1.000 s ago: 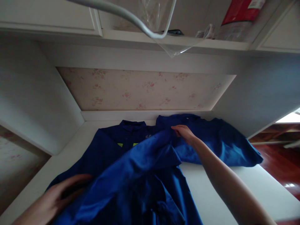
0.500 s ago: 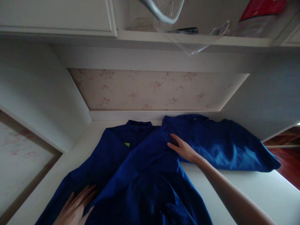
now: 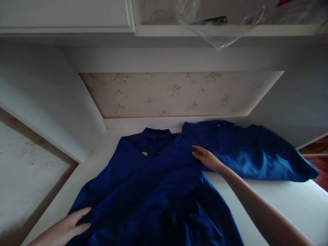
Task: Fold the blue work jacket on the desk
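Note:
A dark blue collared jacket [image 3: 143,177] lies spread on the white surface, its collar toward the wall and a bit of yellow-green showing inside the neck. One sleeve lies across its front. My left hand [image 3: 68,226] touches the jacket's left edge low in the view, thumb and fingers apart. At the jacket's right shoulder rests my right hand [image 3: 207,159], its thumb and forefinger slightly apart on the cloth. Beside it, a second blue garment [image 3: 246,153] is laid out to the right, overlapping the shoulder area.
The white tabletop [image 3: 276,201] runs up to a wall panel with floral wallpaper [image 3: 164,95]. White side panels [image 3: 46,92] enclose both sides. Overhead, an open shelf [image 3: 230,30] holds a clear plastic bag [image 3: 217,42] hanging over its edge and a dark object [image 3: 212,20].
My left hand has shifted left to the jacket's edge. The folded-over cloth now lies wider and flatter across the front. My right hand stays at the shoulder; the view has tilted slightly.

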`<state>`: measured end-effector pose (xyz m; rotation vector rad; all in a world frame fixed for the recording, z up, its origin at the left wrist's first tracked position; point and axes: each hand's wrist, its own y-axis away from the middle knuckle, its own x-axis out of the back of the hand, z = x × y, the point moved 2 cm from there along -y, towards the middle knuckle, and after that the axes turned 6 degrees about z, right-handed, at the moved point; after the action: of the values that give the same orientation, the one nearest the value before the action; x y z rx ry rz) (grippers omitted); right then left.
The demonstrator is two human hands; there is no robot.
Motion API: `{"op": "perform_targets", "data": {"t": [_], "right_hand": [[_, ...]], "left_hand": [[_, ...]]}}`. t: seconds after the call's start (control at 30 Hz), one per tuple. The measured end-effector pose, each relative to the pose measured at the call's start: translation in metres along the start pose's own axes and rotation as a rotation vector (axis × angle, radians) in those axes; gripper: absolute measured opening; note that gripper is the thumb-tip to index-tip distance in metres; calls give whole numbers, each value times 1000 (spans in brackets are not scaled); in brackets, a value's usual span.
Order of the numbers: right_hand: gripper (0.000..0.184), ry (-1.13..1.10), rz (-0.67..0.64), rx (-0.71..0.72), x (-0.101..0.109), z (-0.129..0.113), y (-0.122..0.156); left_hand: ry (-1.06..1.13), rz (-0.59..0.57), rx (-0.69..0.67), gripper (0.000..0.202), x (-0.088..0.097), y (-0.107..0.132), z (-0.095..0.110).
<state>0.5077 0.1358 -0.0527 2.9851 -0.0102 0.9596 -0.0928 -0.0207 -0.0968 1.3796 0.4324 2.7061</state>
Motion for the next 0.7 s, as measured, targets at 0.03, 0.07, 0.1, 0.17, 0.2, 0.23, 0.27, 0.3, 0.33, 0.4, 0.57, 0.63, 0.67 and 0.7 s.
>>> {"op": "perform_targets", "data": {"t": [0.03,0.07,0.1,0.17,0.2,0.23,0.27,0.3,0.33,0.4,0.57,0.63,0.67,0.7], "right_hand": [[50,4,9,5,-2,-2,2],[50,14,25,12,-3,-6,5],[51,30,47,18,-4,-9,11],[50,77,125,27,0,-18,29],[48,106,180,28,4,-22,42],[44,120,224,24,8,-27,57],[40,113,239,11,12,-31,73],[36,89,205,-12,15,-33,90],[34,59,117,-43,15,-35,107],[35,45,-149,-104,8,-36,140],[58,382,-378,-167,-25,-32,196],[45,414,-418,-209,-32,-31,206],[34,394,-452,-217,-31,-32,209],[23,356,-496,-211,-28,-32,210]], "left_hand": [[31,-25,28,55,-1,-2,-5],[52,-38,53,56,-2,-2,-7],[63,-40,66,56,-4,-2,-6],[58,-36,57,58,-8,1,5],[53,-48,48,60,-11,2,13],[44,-63,40,62,-14,2,21],[32,-79,33,64,-18,2,30],[16,-98,36,67,-20,0,37],[4,-119,43,68,-23,-2,43],[3,-160,47,66,-25,-10,54],[-5,-199,-38,55,-26,-32,92],[-39,-170,-83,52,-26,-39,110],[-60,-139,-103,51,-26,-43,119],[-80,-96,-120,50,-26,-47,126]]}}
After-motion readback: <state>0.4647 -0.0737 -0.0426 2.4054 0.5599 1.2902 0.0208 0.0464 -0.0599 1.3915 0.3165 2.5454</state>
